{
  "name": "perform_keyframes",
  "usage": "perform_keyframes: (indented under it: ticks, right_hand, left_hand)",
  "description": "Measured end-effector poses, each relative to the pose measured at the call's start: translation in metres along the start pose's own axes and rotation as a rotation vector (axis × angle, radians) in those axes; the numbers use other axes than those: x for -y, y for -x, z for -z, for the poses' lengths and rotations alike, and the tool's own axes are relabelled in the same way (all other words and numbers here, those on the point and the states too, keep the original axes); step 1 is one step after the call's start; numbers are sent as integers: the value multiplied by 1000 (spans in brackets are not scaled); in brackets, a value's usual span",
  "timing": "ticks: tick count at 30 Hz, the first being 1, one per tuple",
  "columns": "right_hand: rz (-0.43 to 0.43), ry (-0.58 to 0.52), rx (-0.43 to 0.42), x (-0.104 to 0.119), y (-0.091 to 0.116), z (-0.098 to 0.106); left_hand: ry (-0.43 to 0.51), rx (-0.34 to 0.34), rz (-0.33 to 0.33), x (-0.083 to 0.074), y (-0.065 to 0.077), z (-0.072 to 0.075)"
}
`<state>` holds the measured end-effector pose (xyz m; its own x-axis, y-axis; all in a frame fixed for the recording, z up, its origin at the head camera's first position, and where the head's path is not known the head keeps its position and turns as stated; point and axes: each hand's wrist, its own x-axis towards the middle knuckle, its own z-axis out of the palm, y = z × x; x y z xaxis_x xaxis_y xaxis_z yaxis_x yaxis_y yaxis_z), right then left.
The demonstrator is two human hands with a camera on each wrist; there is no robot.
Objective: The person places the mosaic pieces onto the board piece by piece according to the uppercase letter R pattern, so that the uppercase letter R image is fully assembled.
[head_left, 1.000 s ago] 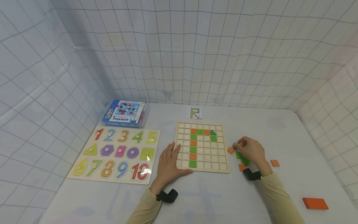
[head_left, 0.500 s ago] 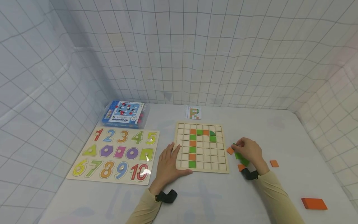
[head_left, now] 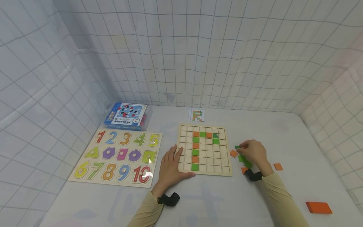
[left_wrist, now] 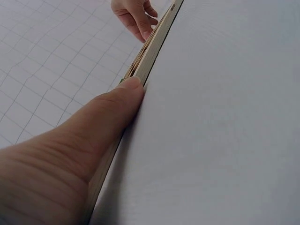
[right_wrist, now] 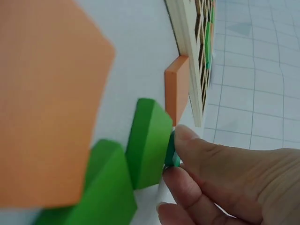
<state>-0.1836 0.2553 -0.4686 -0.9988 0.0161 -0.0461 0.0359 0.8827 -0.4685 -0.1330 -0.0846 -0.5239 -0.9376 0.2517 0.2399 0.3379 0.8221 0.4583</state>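
Note:
A wooden grid board (head_left: 210, 174) lies flat, with green and orange square tiles set in a column and a top row. One dark green rounded piece (head_left: 215, 136) ends that row. At the board's near left corner rests my left hand (head_left: 170, 167), fingers straight along the left side, thumb on the near edge. Right of the board, my right hand (head_left: 253, 153) pinches a small dark green piece (right_wrist: 172, 151) between thumb and index finger. Around it lie an orange tile (right_wrist: 177, 89) by the board and green tiles (right_wrist: 150, 143), partly hidden in the head view.
A number and shape puzzle board (head_left: 113, 181) lies at left, with a boxed molecule set (head_left: 127, 115) behind it. A pattern card (head_left: 196, 114) sits beyond the grid board. Farther right are a loose orange tile (head_left: 278, 166) and an orange block (head_left: 319, 207).
My right hand shifts slightly among the loose tiles, and the dark green piece at its fingertips turns a little. The left hand stays on the board.

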Motion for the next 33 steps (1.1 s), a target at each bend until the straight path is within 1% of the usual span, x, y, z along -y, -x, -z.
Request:
perform_keyframes:
  ticks: [6, 12, 16, 21, 27, 30, 33]
  right_hand:
    - [-4, 11, 1, 2, 1, 2]
    - [43, -1, 40, -2, -4, 5]
    - [70, -25, 88, -6, -6, 6]
    - [57, -78, 106, -8, -3, 4]
    - [51, -114, 80, -11, -2, 0]
    - [73, -135, 40, -11, -3, -1]
    - [109, -188, 0, -10, -7, -2]
  left_hand:
    - [0, 11, 17, 0, 1, -1]
    - [1, 20, 31, 2, 2, -1]
    - [7, 16, 28, 2, 3, -2]
    - [14, 20, 24, 1, 3, -3]
    - [11, 19, 25, 0, 2, -3]
    - [12, 17, 20, 0, 1, -3]
    - [17, 15, 18, 0, 1, -2]
